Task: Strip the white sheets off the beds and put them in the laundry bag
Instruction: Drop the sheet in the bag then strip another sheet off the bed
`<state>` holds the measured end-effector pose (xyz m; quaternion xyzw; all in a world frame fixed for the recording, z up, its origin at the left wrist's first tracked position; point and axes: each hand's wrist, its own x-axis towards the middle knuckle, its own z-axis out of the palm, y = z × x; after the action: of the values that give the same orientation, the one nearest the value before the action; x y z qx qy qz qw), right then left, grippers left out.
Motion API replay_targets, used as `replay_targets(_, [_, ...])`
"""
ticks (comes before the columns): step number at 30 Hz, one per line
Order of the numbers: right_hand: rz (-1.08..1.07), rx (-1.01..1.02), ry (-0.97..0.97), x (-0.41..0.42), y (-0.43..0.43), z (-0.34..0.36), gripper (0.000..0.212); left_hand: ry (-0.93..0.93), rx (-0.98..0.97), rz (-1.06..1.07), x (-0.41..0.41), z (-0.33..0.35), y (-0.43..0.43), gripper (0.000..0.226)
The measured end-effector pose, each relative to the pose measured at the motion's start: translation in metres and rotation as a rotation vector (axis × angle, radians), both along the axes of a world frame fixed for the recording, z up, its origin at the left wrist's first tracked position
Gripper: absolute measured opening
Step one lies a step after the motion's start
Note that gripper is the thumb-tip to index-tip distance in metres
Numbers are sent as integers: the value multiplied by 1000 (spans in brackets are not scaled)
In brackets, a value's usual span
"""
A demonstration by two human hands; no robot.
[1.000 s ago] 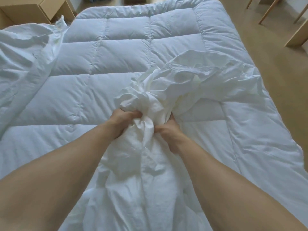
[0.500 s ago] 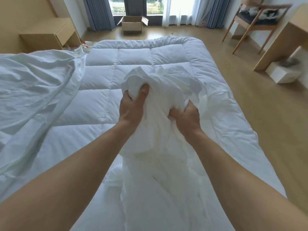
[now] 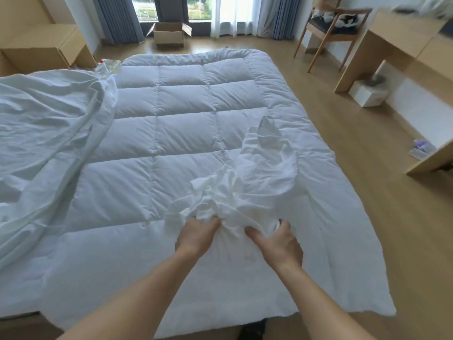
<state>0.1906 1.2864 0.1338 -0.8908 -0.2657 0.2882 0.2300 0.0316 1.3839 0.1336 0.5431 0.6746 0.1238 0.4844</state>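
Two bare forearms reach forward from the bottom edge over the foot of the bed (image 3: 343,217). The left hand (image 3: 196,238) has its grip closed on a bunched fold of the white sheet (image 3: 247,192), fingers curled under the cloth and out of sight. The right hand (image 3: 279,244), just beside it, also has its grip closed on the sheet, thumb pressed into the fabric on the near side and fingers wrapped round the far side. The sheet lies crumpled in a loose heap on the quilt (image 3: 181,133), near the bed's right half, rising from both hands toward a folded corner further up. The quilt is white, stitched in puffy squares, and covers the whole bed; its near right corner hangs over the edge above the wooden floor (image 3: 367,133). To the left, a second sheet (image 3: 49,133) lies in wide rumpled folds, overlapping the quilt's left edge. On the right, beside the bed, stands a pale wooden worktop (image 3: 402,33) with a white box (image 3: 367,95) on the floor under it. Past the second sheet, at far left, is a low wooden cabinet (image 3: 44,47). Beyond the head of the bed an open cardboard box (image 3: 169,35) sits on the floor before the window, which is flanked by grey-blue curtains (image 3: 117,18). A wooden chair (image 3: 331,33) stands at far right, with dark and white things on its seat too blurred to tell.
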Motion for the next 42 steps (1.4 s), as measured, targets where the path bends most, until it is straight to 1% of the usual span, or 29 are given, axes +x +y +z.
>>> replay_targets(1, [-6, -3, -52, -1, -4, -8, 100, 86, 27, -16, -1, -6, -1, 82])
replay_targets(2, [-2, 39, -134, -1, -6, -14, 110, 178, 131, -33, 0, -11, 0, 89])
replay_targets(3, [34, 112, -250, -2, -5, -18, 116, 259, 315, -77, 1, -13, 1, 97])
replay_targets(4, [107, 194, -375, -1, -2, -21, 119, 319, 516, -173, 3, -14, 4, 101])
replay_targets(5, [202, 275, -477, 1, 3, -24, 119, 347, 703, -298, 7, -13, 7, 98])
replay_targets(6, [310, 317, -528, 5, 9, -24, 116, 369, 811, -449, 12, -14, 14, 89])
replay_targets(7, [413, 326, -536, 10, 17, -23, 110, 381, 831, -582, 17, -12, 20, 79])
replay_targets(8, [494, 315, -526, 16, 26, -23, 104, 371, 780, -658, 21, -15, 27, 73])
replay_targets(9, [558, 280, -506, 22, 36, -23, 99, 341, 665, -679, 25, -18, 33, 71])
replay_targets(11, [661, 130, -431, 35, 54, -31, 92, 290, 437, -617, 30, -31, 43, 64])
replay_targets(12, [692, 47, -388, 40, 60, -39, 90, 295, 362, -584, 32, -40, 47, 60])
replay_targets(14, [714, -76, -291, 43, 65, -67, 94, 340, 278, -559, 35, -66, 49, 57])
replay_targets(17, [675, -129, -191, 33, 56, -114, 93, 448, 208, -548, 36, -111, 43, 58])
replay_targets(20, [646, -169, -195, 33, 64, -147, 88, 556, 202, -544, 46, -147, 51, 59])
replay_targets(23, [631, -203, -198, 43, 85, -160, 90, 659, 194, -561, 63, -161, 69, 60])
replay_targets(26, [693, -275, -204, 46, 93, -153, 96, 665, 230, -535, 66, -163, 73, 63])
replay_targets(29, [805, -310, -240, 56, 104, -126, 98, 694, 241, -544, 63, -161, 69, 73])
replay_targets(31, [801, -216, -262, 75, 123, -105, 96, 703, 229, -584, 65, -154, 71, 85])
replay_targets(32, [767, -120, -334, 85, 138, -98, 93, 693, 238, -600, 67, -147, 74, 91])
replay_targets(34, [642, 113, -539, 109, 171, -91, 71, 653, 303, -643, 70, -133, 81, 92])
replay_targets(35, [593, 162, -586, 120, 187, -90, 61, 614, 345, -664, 72, -127, 85, 89])
replay_targets(36, [581, 122, -571, 131, 203, -89, 61, 555, 380, -668, 74, -122, 89, 85])
replay_targets(39, [638, -186, -424, 161, 241, -92, 84, 351, 458, -552, 83, -113, 107, 79])
replay_targets(40, [641, -247, -385, 169, 251, -96, 90, 308, 478, -503, 90, -110, 117, 78])
replay_targets(42, [622, -296, -336, 182, 262, -106, 100, 271, 476, -461, 107, -102, 142, 81])
